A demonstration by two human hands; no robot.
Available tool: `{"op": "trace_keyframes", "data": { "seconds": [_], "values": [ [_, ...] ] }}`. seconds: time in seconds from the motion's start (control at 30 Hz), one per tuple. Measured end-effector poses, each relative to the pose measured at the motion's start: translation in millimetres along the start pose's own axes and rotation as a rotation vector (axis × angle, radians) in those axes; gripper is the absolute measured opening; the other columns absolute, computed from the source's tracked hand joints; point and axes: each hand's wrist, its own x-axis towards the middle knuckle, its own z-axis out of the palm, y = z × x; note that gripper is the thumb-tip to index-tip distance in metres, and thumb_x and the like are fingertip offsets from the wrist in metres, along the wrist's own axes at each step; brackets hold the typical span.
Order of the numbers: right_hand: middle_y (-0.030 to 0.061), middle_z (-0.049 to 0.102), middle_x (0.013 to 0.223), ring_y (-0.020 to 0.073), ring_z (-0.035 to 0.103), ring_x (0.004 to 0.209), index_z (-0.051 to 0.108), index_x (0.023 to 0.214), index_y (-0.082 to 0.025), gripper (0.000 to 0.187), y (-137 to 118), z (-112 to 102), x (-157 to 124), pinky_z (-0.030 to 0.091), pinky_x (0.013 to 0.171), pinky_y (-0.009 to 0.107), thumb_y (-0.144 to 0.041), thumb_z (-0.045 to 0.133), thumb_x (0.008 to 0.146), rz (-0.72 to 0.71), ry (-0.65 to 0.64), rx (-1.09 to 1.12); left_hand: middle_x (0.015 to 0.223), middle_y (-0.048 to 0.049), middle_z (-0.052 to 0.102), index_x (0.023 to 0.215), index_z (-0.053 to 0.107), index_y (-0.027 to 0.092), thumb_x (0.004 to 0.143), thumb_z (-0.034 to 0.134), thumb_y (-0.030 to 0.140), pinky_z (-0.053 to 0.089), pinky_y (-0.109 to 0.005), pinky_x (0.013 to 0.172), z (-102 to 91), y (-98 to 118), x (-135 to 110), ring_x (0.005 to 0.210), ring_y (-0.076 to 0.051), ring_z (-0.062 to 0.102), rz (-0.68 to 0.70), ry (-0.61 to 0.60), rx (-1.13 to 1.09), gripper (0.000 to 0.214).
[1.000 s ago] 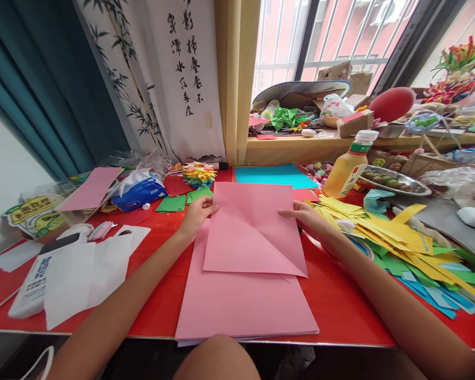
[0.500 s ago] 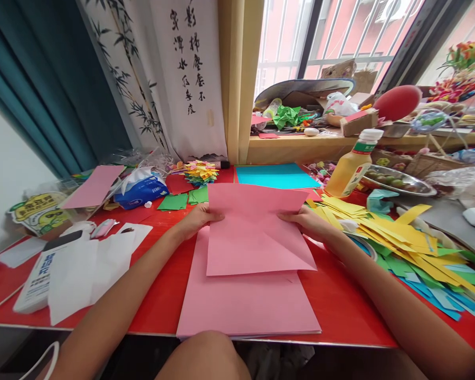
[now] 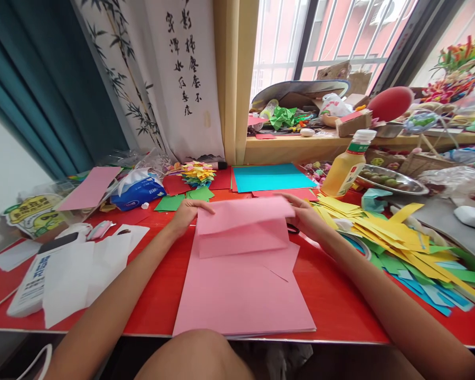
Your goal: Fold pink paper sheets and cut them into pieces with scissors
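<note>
A pink sheet of paper [image 3: 243,227] is held between both hands above a stack of pink paper [image 3: 241,295] on the red table [image 3: 340,295]. Its far edge curls over toward me. My left hand [image 3: 188,212] pinches the sheet's left far corner. My right hand [image 3: 306,216] grips the right far corner, fingers closed on the paper. The sheet's near part still rests on the stack.
A pile of yellow, green and blue paper strips [image 3: 411,243] lies to the right. A juice bottle [image 3: 346,166], a teal sheet [image 3: 271,177] and a metal dish [image 3: 391,182] stand behind. White papers [image 3: 83,269], a phone [image 3: 57,243] and a tissue pack [image 3: 136,192] lie to the left.
The pink sheet lay open and tilted on the stack; both hands have now brought its far edge up and over toward me, so it curls into a fold.
</note>
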Motion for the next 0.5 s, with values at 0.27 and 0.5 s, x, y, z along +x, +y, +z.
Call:
{"op": "trace_keyframes", "data": {
  "seconds": [0.27, 0.5],
  "values": [
    [0.0039, 0.064, 0.102, 0.018, 0.063, 0.089, 0.056, 0.102, -0.024, 0.037, 3, 15, 0, 0.05, 0.082, 0.032, -0.051, 0.046, 0.078, -0.018, 0.026, 0.112, 0.084, -0.0065, 0.069, 0.083, 0.069, 0.014, 0.054, 0.071, 0.023, 0.047, -0.025, 0.065, 14.9, 4, 0, 0.073, -0.016, 0.062, 0.058, 0.262, -0.293, 0.03],
    [0.0032, 0.065, 0.095, 0.0174, 0.057, 0.102, 0.052, 0.076, -0.023, 0.014, 8, 15, 4, 0.048, 0.088, 0.03, -0.033, 0.061, 0.071, -0.113, 0.177, 0.282, 0.071, -0.0049, 0.066, 0.073, 0.065, 0.011, 0.056, 0.072, 0.04, 0.047, -0.029, 0.062, 27.0, 2, -4, 0.064, -0.016, 0.059, 0.071, 0.236, -0.216, 0.034]
  ]
}}
